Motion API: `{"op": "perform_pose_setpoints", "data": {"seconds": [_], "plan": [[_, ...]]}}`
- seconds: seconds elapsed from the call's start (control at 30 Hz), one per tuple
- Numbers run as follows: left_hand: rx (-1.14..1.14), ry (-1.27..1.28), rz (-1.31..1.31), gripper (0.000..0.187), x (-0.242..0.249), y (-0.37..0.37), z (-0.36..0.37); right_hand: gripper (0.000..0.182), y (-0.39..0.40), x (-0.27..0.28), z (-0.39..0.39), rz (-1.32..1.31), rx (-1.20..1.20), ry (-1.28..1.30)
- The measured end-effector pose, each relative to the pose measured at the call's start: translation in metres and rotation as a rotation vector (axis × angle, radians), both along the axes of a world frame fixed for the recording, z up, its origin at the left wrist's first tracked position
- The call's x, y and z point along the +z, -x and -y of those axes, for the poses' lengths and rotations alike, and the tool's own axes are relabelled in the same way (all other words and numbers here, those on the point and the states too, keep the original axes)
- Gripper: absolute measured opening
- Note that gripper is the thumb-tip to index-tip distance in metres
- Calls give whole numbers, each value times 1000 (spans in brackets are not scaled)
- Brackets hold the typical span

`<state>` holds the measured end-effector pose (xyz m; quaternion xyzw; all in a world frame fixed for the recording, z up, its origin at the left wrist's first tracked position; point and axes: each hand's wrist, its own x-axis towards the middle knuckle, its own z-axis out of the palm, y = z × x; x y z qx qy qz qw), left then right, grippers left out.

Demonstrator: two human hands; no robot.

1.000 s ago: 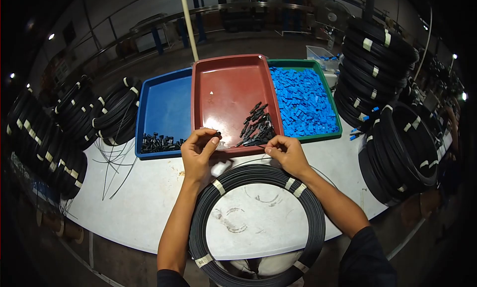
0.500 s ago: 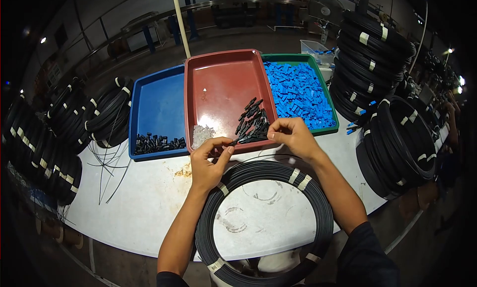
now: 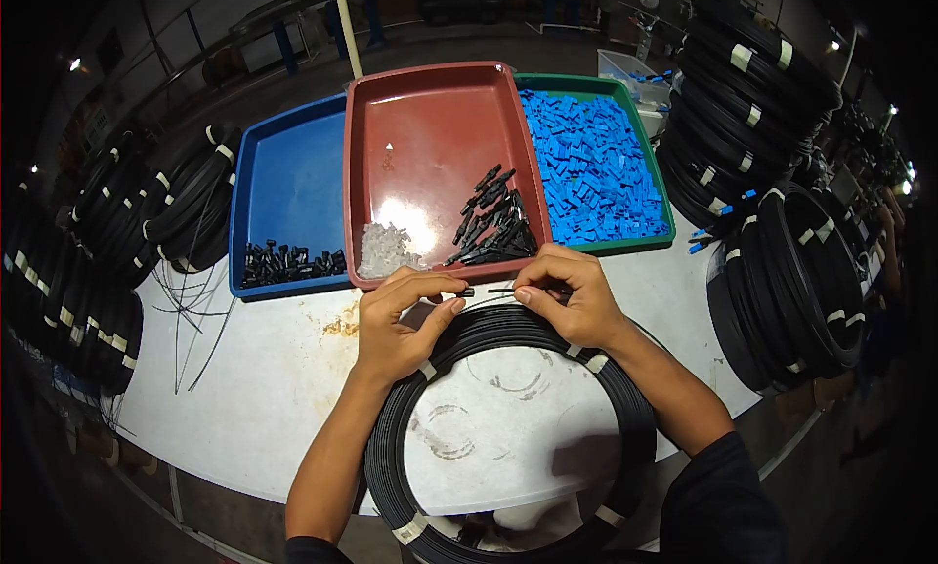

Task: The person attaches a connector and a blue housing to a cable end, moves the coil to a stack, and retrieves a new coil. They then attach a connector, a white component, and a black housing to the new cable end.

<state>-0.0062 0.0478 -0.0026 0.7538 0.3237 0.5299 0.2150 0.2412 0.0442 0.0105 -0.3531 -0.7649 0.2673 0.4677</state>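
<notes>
My left hand (image 3: 401, 322) pinches a small black connector part (image 3: 467, 292) between thumb and fingertips. Facing it, the fingers of my right hand (image 3: 575, 298) close on a thin black cable (image 3: 501, 291), its end sticking out to the left. A small gap lies between the cable end and the part. Below both hands is a large coil of black cable (image 3: 640, 417), bound with pale tape and reaching over the table's near edge. Just beyond the hands, the red tray (image 3: 440, 115) holds clear small pieces (image 3: 387, 251) and black slender connector parts (image 3: 493, 222).
Left of the red tray stands a blue tray (image 3: 293, 173) with short black pieces (image 3: 293, 263). To the right, a green tray (image 3: 650, 164) is full of blue clips (image 3: 591, 173). Taped cable coils pile up at left (image 3: 68, 310) and right (image 3: 752, 115) on the white table (image 3: 244, 388).
My right hand has come nearer the left, and the cable end now shows between them. The left hand has drawn back from the red tray's edge with the black part. The view has shifted slightly.
</notes>
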Motion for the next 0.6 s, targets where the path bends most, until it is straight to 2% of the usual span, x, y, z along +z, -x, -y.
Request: {"op": "perform_pose_setpoints", "data": {"seconds": [0.13,0.4,0.47,0.6], "plan": [[-21,-36,-29,18,0,0,2,2,0,-1,0,50,16,-127],[-49,21,-49,20,0,0,2,3,0,-1,0,64,2,-140],[-72,-53,-78,19,0,0,0,3,0,-3,1,66,4,-145],[-73,-31,-92,19,2,0,3,2,0,-2,1,61,11,-140]]}}
